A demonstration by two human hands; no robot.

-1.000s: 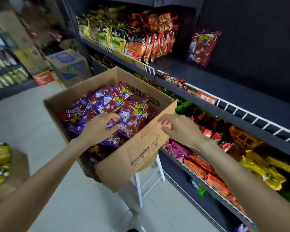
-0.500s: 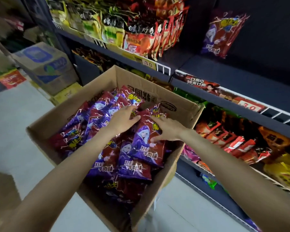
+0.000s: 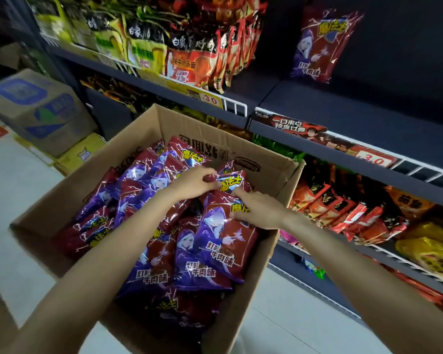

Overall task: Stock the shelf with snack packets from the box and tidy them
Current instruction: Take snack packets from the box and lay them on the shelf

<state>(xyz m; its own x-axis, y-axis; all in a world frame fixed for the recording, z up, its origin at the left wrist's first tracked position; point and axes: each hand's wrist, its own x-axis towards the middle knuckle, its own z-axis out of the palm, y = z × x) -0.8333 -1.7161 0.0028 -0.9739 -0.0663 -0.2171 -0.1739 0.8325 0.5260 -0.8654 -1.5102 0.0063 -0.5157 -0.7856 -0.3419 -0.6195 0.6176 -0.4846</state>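
Lower packets [image 3: 184, 310] in box [image 3: 69, 190] shadow-hidden

One open cardboard box [image 3: 128, 159], one red-purple packet [image 3: 322, 44] on the shelf [image 3: 343, 106], two hands.

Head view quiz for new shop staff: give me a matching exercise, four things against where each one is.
Things:
1. left hand
2. lone red-and-purple packet
3. blue-printed carton
4. yellow price tag

Places:
A. on the floor, left of the open box
B. standing alone on the dark upper shelf, right
C. inside the open box, gripping a packet top
D. on the shelf edge under the noodle packets

Pairs: 1-C, 2-B, 3-A, 4-D
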